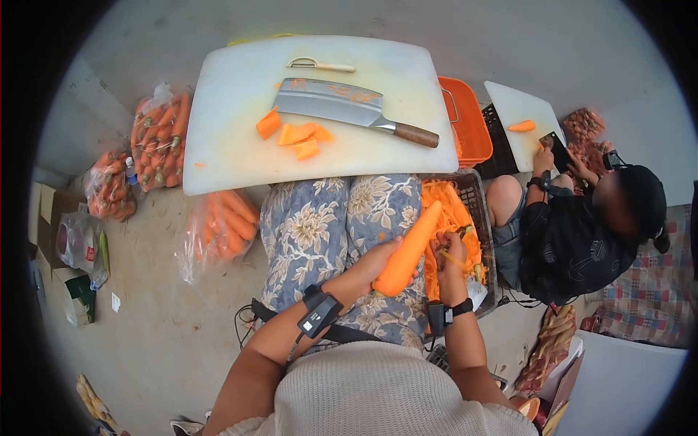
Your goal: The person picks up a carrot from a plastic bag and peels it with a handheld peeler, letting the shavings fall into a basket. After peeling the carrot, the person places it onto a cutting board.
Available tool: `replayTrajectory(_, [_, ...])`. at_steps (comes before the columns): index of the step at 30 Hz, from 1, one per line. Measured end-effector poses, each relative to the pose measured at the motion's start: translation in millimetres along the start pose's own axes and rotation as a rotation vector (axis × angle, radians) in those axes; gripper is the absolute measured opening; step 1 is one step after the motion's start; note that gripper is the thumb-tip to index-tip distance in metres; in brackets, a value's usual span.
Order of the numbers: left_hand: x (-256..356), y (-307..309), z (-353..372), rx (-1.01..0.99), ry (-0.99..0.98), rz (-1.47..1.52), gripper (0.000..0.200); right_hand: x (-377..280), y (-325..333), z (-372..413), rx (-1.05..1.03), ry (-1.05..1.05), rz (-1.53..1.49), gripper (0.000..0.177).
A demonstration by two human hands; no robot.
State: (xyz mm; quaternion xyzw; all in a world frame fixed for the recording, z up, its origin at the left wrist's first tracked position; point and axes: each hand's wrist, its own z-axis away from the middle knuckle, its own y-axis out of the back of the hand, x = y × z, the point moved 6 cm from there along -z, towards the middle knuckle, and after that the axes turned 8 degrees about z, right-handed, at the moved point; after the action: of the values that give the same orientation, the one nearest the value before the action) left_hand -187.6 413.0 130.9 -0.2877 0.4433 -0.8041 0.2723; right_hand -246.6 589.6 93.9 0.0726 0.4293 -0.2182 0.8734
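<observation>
My left hand (378, 267) grips a large peeled carrot (409, 248) by its thick end, over my lap. The carrot's tip points up and right, above a dark basket (474, 190) full of orange peelings. My right hand (451, 266) holds a peeler (461, 234) with a yellow handle against the carrot's right side. In front of my knees lies a white cutting board (240, 145). On it are a cleaver (349, 105) with a wooden handle, several carrot chunks (297, 133) and a second peeler (320, 65).
Clear bags of carrots (160, 134) (222, 229) (109, 185) lie on the concrete floor at the left. An orange crate (465, 120) stands right of the board. A seated person (582, 232) at the right works at another white board (520, 120).
</observation>
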Motion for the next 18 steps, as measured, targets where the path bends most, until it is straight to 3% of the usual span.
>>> replayTrajectory(2, [2, -8, 5, 0.023, -0.001, -0.023, 0.045, -28, -15, 44, -0.009, 0.332, 0.165, 0.025])
replayTrajectory(3, [4, -10, 7, 0.051, -0.015, -0.04, 0.044, -33, -23, 64, -0.117, 0.483, 0.15, 0.029])
replayTrajectory(4, [2, -9, 5, 0.049, -0.014, -0.044, 0.044, -32, -30, 82, -0.115, 0.485, 0.146, 0.029])
replayTrajectory(6, [1, -4, 1, 0.081, -0.101, 0.0, 0.041, -43, -54, 121, -0.193, 0.814, 0.331, 0.036])
replayTrajectory(7, [0, -3, 1, 0.082, -0.104, 0.001, 0.041, -41, -58, 123, -0.196, 0.813, 0.331, 0.036])
replayTrajectory(9, [1, -1, 1, 0.109, -0.151, -0.042, 0.038, -41, -76, 136, -0.17, 1.08, 0.792, 0.041])
replayTrajectory(16, [8, -1, 1, 0.2, -0.174, -0.165, 0.039, -39, -79, 102, -0.135, 1.114, 0.783, 0.045])
replayTrajectory(18, [7, 3, 1, 0.305, -0.199, -0.401, 0.042, -42, -70, 70, -0.011, 0.989, 0.839, 0.039])
